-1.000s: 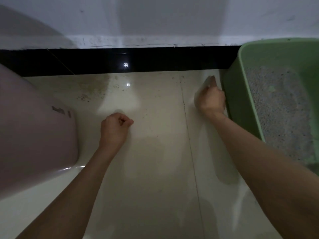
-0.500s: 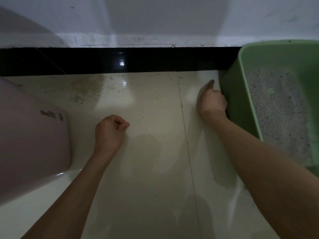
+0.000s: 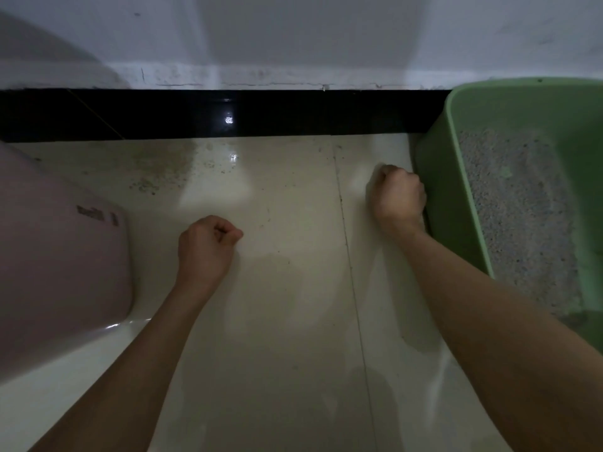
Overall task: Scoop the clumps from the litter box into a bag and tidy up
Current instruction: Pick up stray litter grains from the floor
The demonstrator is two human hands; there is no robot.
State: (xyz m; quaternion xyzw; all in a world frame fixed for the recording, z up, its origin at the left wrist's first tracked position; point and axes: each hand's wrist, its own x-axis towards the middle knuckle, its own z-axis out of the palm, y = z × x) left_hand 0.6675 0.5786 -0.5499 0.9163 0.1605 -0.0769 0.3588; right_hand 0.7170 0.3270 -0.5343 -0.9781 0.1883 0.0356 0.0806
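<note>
Glossy cream tiled floor (image 3: pixel 287 321) (some dark specks near the black skirting strip (image 3: pixel 195 114)), white wall (image 3: pixel 293 34), pale pink plastic container (image 3: pixel 55 256) at left.

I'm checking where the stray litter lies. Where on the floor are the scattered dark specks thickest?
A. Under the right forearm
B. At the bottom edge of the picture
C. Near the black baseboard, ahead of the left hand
C: the specks cluster on the floor by the baseboard, beyond the left hand.

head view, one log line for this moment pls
left hand: fist over floor | right hand: fist beside litter box | litter: in box | scoop, bag: not seen
</note>
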